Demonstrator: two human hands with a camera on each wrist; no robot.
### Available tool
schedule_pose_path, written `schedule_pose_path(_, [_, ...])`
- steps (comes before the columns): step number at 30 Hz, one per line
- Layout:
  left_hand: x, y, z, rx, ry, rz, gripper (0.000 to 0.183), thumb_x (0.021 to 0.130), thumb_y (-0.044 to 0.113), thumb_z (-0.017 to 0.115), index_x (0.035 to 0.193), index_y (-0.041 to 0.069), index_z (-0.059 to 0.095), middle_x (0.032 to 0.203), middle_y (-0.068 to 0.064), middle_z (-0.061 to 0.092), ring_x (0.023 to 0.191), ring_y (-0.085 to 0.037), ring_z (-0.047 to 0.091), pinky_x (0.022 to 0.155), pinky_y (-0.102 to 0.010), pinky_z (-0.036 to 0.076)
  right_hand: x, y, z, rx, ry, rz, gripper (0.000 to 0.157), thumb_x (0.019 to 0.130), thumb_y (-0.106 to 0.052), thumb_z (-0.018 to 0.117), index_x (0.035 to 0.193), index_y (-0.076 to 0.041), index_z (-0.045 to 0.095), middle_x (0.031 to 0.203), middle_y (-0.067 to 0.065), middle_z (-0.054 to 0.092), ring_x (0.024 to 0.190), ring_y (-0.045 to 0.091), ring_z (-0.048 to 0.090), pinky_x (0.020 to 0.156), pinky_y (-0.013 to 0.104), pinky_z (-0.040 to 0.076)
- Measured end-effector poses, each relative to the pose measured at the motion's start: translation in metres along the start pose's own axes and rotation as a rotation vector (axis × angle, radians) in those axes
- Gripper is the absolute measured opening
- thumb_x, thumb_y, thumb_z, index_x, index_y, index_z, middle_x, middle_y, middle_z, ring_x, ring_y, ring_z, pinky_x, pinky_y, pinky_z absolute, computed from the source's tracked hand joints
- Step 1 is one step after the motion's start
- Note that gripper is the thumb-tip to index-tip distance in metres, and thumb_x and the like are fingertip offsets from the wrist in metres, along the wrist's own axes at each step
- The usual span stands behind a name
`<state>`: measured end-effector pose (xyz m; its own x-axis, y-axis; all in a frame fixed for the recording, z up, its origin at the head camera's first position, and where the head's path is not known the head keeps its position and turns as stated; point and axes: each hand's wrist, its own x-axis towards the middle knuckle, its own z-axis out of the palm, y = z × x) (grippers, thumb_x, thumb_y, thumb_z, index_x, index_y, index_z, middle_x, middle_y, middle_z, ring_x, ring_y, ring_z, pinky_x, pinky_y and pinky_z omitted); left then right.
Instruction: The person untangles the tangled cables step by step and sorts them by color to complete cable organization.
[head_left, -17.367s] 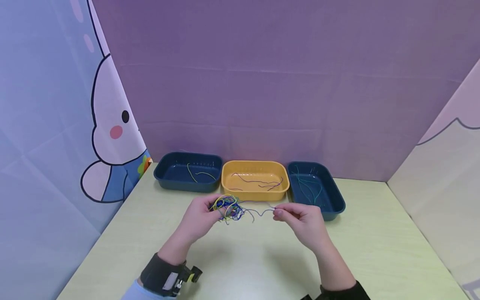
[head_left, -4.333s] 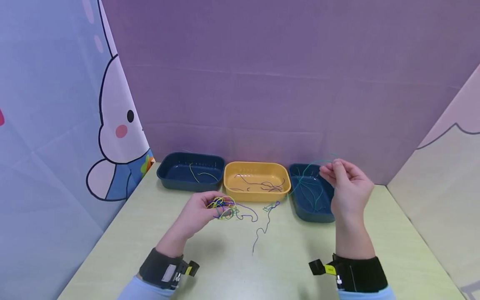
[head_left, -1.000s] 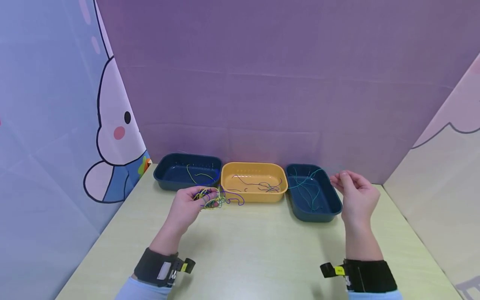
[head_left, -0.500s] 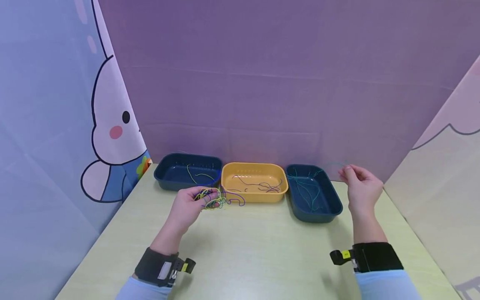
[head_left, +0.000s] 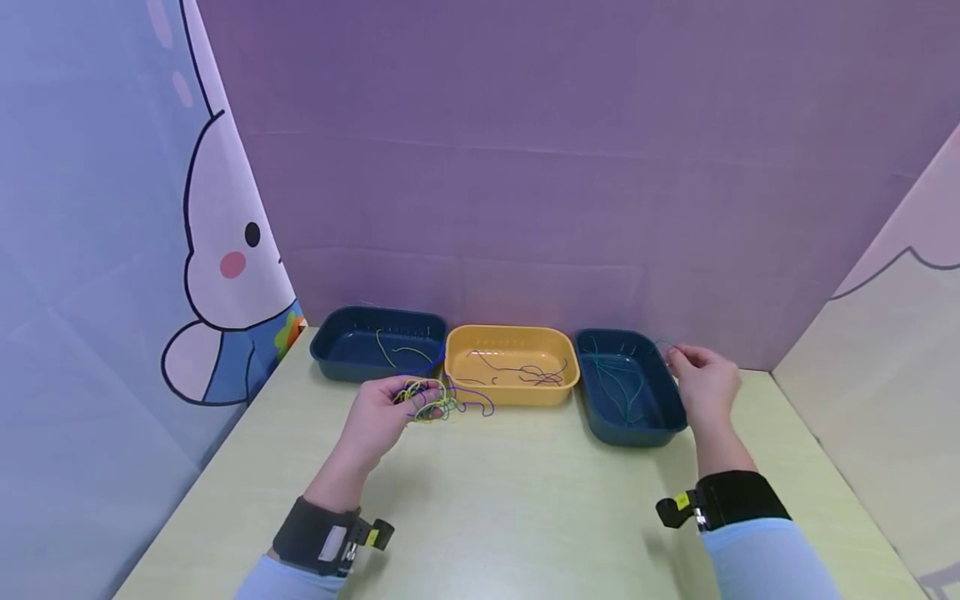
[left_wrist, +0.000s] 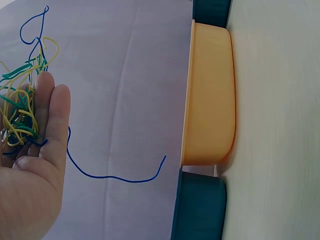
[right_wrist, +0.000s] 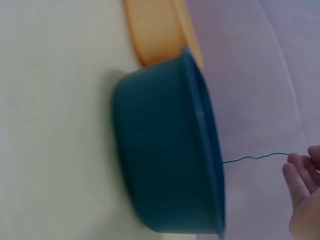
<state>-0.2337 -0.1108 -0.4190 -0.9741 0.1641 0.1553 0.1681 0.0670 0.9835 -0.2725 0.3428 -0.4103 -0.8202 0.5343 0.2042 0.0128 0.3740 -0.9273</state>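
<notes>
My left hand (head_left: 378,417) holds a loose tangle of thin yellow, green and blue wires (head_left: 426,398) in front of the trays. In the left wrist view the tangle (left_wrist: 20,107) lies against the fingers, and a long blue wire (left_wrist: 107,176) trails free. My right hand (head_left: 705,385) is at the right rim of the right-hand dark blue tray (head_left: 637,435), thumb and fingertips pinching a thin green wire (right_wrist: 255,158). That wire runs down over the rim into the tray, where several green wires (head_left: 617,379) lie.
A yellow tray (head_left: 517,396) with several blue-purple wires stands in the middle. To its left, another dark blue tray (head_left: 360,371) contains two yellow wires. All three trays stand in a row on the pale table (head_left: 480,500), before a purple backdrop (head_left: 480,167).
The right hand, earlier drawing a blue wire from the tangle, moved to the right tray with a green one. It rose rightward, then lowered toward the rim. More blue wire lies in the yellow tray.
</notes>
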Motion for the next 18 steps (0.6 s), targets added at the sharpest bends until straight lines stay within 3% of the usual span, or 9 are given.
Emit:
schedule_pose_path(3, [0.0,0.0,-0.001,0.0,0.003,0.004,0.02,0.088,0.02,0.07,0.104,0.008,0.072,0.096,-0.007,0.071,0.08,-0.022,0.068,0.091,-0.044,0.049,-0.005,0.009,0.004,-0.129,-0.117,0.005,0.036,0.093,-0.031,0.063,0.117,-0.003,0.066,0.104,0.013,0.069,0.088,0.017,0.066,0.08,0.03,0.053])
schedule_pose_path(9, [0.001,0.0,-0.001,0.007,-0.001,0.013,0.021,0.088,0.02,0.071,0.104,0.008,0.072,0.096,-0.008,0.071,0.079,-0.022,0.068,0.09,-0.044,0.05,-0.015,0.016,0.002,-0.241,-0.297,-0.011,0.033,0.097,-0.025,0.059,0.115,0.002,0.064,0.102,0.019,0.068,0.087,0.024,0.066,0.08,0.038,0.054])
schedule_pose_path(18, [0.001,-0.001,-0.002,0.023,0.006,0.005,0.021,0.088,0.019,0.07,0.106,0.008,0.072,0.097,-0.008,0.071,0.08,-0.021,0.068,0.092,-0.046,0.048,-0.017,0.013,-0.002,-0.308,-0.321,0.002,0.042,0.097,-0.032,0.055,0.117,0.004,0.062,0.095,0.016,0.07,0.08,0.02,0.067,0.078,0.037,0.055])
